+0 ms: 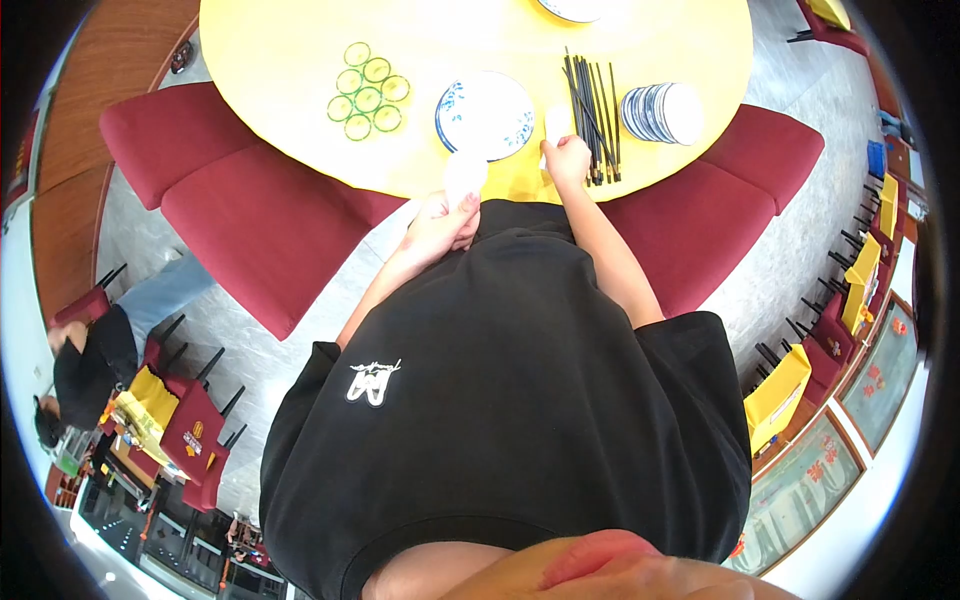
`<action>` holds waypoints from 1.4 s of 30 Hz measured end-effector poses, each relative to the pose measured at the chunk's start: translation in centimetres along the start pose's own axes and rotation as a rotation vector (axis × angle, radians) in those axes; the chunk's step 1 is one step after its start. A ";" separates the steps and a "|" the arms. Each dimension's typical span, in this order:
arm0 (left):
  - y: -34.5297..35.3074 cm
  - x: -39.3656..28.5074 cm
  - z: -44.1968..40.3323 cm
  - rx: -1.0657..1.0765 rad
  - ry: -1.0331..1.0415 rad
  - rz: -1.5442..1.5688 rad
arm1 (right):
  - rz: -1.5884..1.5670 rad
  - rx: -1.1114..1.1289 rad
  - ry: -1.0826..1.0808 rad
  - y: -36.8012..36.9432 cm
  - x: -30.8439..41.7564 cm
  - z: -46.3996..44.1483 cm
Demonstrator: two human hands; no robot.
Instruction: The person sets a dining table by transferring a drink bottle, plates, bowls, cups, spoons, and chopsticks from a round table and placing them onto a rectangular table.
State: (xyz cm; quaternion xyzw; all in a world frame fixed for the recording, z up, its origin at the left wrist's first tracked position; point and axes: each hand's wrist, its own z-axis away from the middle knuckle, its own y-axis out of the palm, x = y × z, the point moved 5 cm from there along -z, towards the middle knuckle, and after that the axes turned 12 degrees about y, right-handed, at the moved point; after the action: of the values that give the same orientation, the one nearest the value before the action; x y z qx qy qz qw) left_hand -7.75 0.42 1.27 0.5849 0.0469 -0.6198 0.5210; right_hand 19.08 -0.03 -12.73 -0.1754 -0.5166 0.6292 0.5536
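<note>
My left hand (441,222) is closed around a smooth white piece (465,174) that looks like a soup spoon, in front of my body at the table's near edge. Its upper end overlaps the rim of a white plate (485,112) with blue decoration. Over the table, my right hand (567,160) grips a second white, oblong piece (558,122), also spoon-like; bright glare hides its details. Just right of that hand lies a loose bundle of black chopsticks (596,120). Farther right is a stack of blue-and-white dishes (668,113).
Several green-rimmed glasses (368,98) stand grouped at the left on the yellow-covered table (270,60). Another plate (572,8) is at the top edge. Red chairs (270,220) flank me on both sides. A person in a dark top (92,360) is at far left.
</note>
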 end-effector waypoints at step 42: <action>-1.3 -0.4 -3.0 -0.243 -0.057 -0.140 | -0.850 0.905 0.071 -2.9 3.4 5.5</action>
State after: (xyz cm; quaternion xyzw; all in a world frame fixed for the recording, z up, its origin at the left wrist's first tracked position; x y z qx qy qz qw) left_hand -6.71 3.17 -0.07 0.4950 0.1471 -0.6608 0.5447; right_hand 15.09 0.07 -6.87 0.2769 -0.2047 0.5040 0.7921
